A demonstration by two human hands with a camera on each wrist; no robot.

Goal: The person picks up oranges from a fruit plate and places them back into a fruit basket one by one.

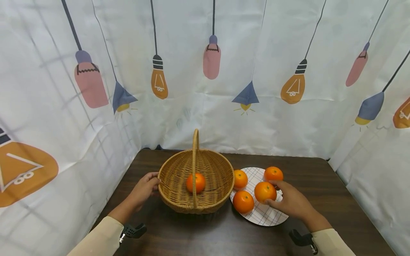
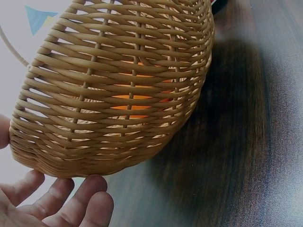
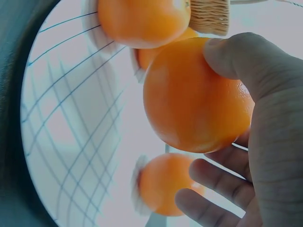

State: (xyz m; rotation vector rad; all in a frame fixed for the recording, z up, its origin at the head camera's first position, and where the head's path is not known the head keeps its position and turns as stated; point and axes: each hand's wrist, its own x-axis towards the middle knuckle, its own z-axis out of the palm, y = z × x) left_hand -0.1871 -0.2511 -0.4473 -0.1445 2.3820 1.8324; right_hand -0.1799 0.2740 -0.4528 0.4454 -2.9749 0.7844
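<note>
At nine o'clock on the basket [image 1: 217, 163], taking twelve as its far side, the left hand [image 1: 145, 187] grips the rim, fingertips against the outer weave with slight gaps between them. One orange [image 1: 200, 183] lies inside, near the middle. Out at about three o'clock from the basket sits the plate [image 1: 267, 216]; from its own three o'clock the right hand [image 1: 293, 202] reaches in and pinches a second orange [image 1: 264, 192] between the thumb and at least one finger partly hidden behind it, while the lower fingers stand spread. That fruit is over the plate's middle, though whether it is clear of the surface I cannot tell. Three more are on the plate, none of them gripped: a third orange [image 1: 241, 179] at ten o'clock, close by the basket's rim, a fourth orange [image 1: 243, 202] at eight, and a fifth orange [image 1: 273, 173] at one. By count, then, one is in the basket, one is in hand and three are loose. I judge the work only part done, since fruit lies in both places and one piece is between fingers.
</note>
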